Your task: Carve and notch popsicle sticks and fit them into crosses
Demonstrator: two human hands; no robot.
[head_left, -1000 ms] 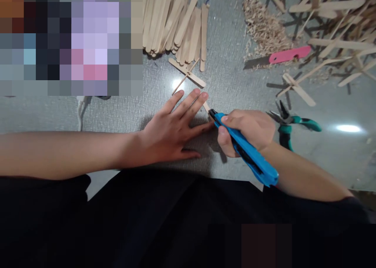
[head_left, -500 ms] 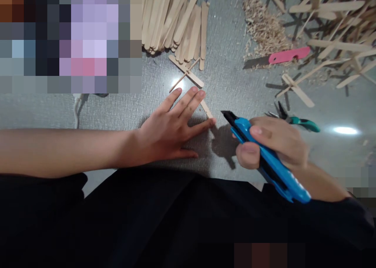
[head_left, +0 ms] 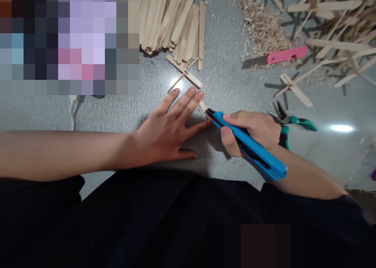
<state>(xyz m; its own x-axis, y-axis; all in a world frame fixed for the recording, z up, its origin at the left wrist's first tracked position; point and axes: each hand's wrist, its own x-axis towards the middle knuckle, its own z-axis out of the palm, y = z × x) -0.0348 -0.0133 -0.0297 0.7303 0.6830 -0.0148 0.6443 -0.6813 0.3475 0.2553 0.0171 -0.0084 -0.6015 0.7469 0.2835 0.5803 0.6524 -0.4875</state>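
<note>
Pressing flat on the grey table [head_left: 235,84], the left hand [head_left: 170,131] lies open with fingers spread, pinning a wooden stick [head_left: 203,106]. The right hand [head_left: 252,131] is closed around a blue utility knife [head_left: 249,144] — its tip meets the stick's exposed end, just beside the left fingertips. Green pliers [head_left: 293,123] lie just behind the right hand.

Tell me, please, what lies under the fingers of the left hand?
A short end of a flat wooden stick pokes out beyond the left hand, by the blue knife tip. The rest is covered by the fingers.
</note>
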